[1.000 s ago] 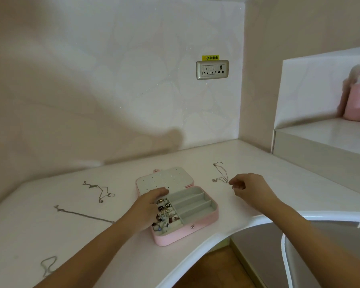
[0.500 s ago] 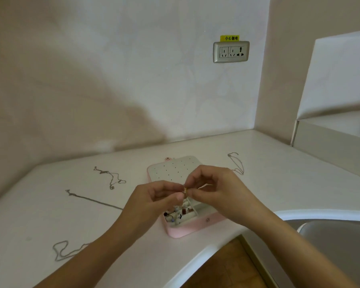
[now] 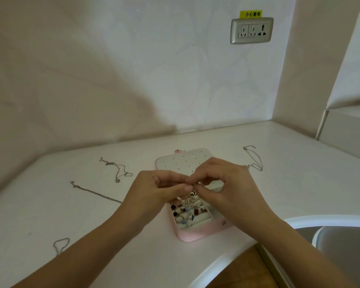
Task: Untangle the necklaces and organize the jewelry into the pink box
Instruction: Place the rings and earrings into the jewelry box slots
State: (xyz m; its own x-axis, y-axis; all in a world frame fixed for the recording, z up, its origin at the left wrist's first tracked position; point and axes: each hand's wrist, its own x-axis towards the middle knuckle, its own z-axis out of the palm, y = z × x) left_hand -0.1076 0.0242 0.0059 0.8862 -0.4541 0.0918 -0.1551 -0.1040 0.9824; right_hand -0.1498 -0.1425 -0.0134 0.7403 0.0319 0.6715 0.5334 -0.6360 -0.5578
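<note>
Yellow 小心触电 label (image 3: pixel 251 14), left hand (image 3: pixel 154 192), right hand (image 3: pixel 224 183) pinch pendant (image 3: pixel 192 193), pink box (image 3: pixel 192 235)

The left forearm (image 3: pixel 87 246) and right forearm (image 3: pixel 289 242) were bare, unsleeved to the wrists. The left grip (image 3: pixel 154 192) and right grip (image 3: pixel 227 188) were bare hands with slender fingers; a short nail showed on the left thumb (image 3: pixel 185 187).

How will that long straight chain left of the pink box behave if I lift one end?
The straight chain looks very thin, so it will probably hang limp rather than hold its line. It seems light; a push would likely just bunch it on the smooth counter.
</note>
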